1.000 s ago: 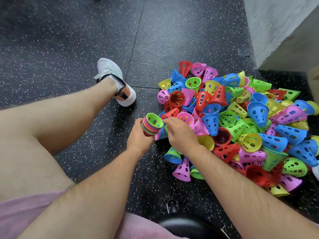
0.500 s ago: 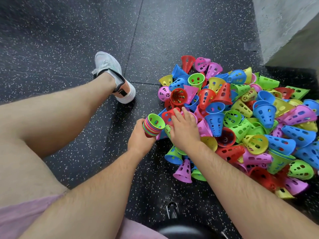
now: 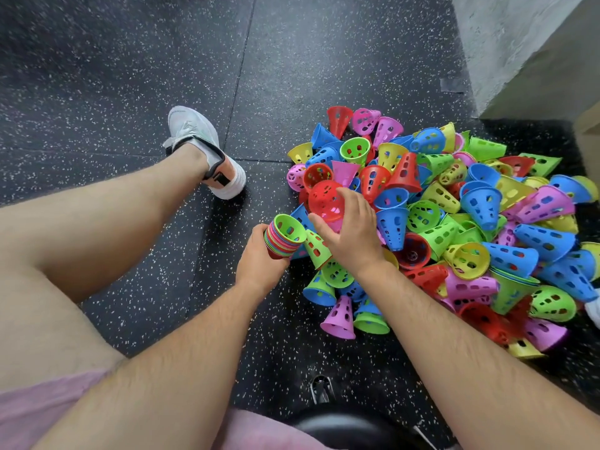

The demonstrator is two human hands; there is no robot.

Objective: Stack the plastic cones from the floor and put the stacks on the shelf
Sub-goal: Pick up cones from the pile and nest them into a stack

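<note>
Black speckled floor (image 3: 130,76) lies under everything. The grip of the left hand (image 3: 259,266) curls round a stack of cones (image 3: 282,237), green one on top. The grip of the right hand (image 3: 352,235) pinches a red cone (image 3: 324,199) just beside the stack. A big pile of cones (image 3: 454,222) lies on the floor behind them.

The person wears light pink shorts (image 3: 32,407), seen near on the left. Farther off, one foot has a white and grey shoe (image 3: 194,138) with a black band round the heel and a thick white sole. The arms (image 3: 181,368) are bare and hairy. The left hand (image 3: 259,267) and right hand (image 3: 354,235) are bare too.
</note>
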